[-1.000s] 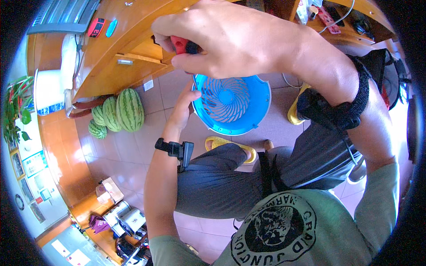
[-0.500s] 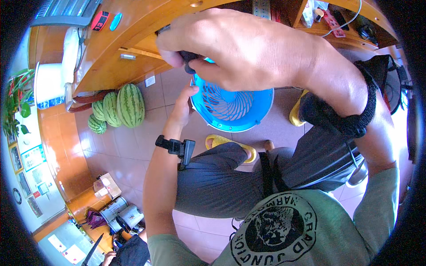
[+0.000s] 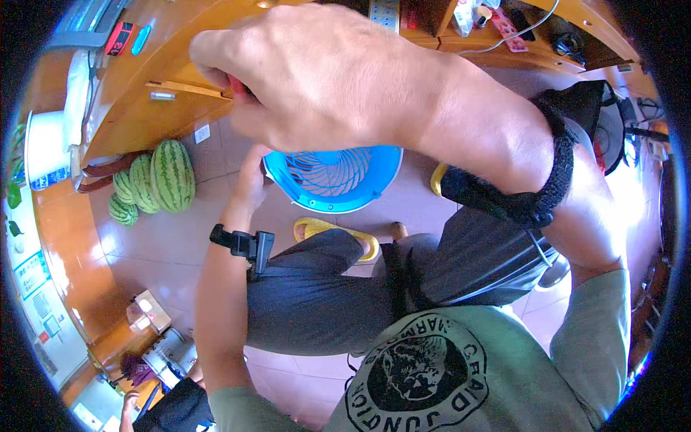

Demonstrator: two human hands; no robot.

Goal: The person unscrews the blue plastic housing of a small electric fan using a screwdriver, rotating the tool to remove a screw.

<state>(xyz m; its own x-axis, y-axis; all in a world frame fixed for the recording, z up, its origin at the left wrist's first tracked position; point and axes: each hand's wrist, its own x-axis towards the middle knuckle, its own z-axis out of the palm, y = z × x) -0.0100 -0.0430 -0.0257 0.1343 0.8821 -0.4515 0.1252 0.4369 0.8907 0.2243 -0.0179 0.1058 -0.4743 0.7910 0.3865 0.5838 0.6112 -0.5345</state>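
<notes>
A round blue fan guard [image 3: 332, 200] with curved spiral ribs is held up in front of me, above the floor. My left hand [image 3: 250, 178] grips its left edge; the thumb shows and the other fingers are hidden. Over the guard's upper part, my right hand [image 3: 309, 79] is closed, its back toward me. Between its fingers a bit of a red and dark object [image 3: 241, 88] shows, most of it covered, so its kind is unclear. The right hand also blocks the guard's upper side.
A wooden desk [image 3: 158, 68] with shelves curves across the far side. Several watermelons [image 3: 173, 176] lie on the tiled floor at left. Yellow slippers [image 3: 338, 234] are below the guard. Another person's dark clothing [image 3: 176, 410] shows at lower left.
The view has shifted so most things sit further left. My right hand has turned, covering more of the guard's upper side; red now shows in its grip where a dark handle showed before.
</notes>
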